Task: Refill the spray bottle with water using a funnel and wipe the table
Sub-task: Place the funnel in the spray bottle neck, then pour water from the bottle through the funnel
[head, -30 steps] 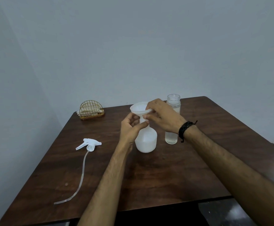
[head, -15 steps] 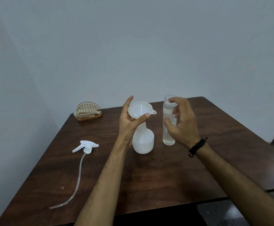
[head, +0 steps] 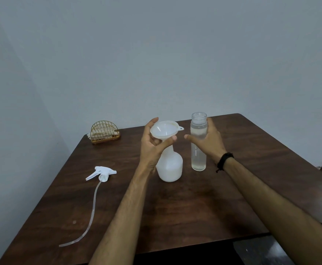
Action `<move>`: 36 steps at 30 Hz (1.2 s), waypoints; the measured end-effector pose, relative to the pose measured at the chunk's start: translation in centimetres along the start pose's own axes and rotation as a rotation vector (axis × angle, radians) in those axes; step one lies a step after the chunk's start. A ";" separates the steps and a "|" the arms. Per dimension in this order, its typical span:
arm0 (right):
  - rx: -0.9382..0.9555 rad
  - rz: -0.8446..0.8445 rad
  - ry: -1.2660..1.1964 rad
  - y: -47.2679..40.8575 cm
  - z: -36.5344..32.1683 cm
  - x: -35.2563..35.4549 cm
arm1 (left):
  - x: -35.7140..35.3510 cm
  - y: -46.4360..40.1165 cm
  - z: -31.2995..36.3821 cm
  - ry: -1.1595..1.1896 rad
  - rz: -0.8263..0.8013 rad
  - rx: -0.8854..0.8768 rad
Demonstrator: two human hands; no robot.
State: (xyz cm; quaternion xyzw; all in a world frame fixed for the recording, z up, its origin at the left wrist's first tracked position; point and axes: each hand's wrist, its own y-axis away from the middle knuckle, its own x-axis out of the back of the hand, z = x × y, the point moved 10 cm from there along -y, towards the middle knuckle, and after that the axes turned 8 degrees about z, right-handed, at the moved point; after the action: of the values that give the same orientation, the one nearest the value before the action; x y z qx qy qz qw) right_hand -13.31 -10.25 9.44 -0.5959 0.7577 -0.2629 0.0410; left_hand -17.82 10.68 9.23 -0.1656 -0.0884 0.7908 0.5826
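A white spray bottle (head: 169, 167) without its head stands mid-table, and a translucent white funnel (head: 164, 130) sits in its neck. My left hand (head: 152, 146) cups the funnel's stem, thumb in front and fingers behind the bowl. To the right stands a tall clear water bottle (head: 198, 144), open at the top and nearly full. My right hand (head: 208, 142) wraps round its middle, thumb stretched out in front toward the funnel. The white trigger head (head: 101, 173) with its long dip tube lies on the table at the left.
A gold wire napkin holder (head: 105, 132) with napkins stands at the far left corner of the dark wooden table (head: 185, 213). Walls close off the back and left. A dark floor shows beyond the table's right and front edges.
My right hand left the funnel, moved right and closed round the water bottle. My left hand shifted from pinching the stem to cupping the funnel.
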 end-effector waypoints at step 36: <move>0.598 -0.350 0.763 -2.8 -8.6 -3.1 | 0.4 -0.9 -0.9 -0.068 -0.003 0.054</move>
State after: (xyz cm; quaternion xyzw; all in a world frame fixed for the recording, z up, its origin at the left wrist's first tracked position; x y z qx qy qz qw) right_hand -13.18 -4.81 17.25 -0.5376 0.4996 -0.6696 -0.1143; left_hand -16.80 11.30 8.61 -0.1226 -0.0869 0.7972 0.5847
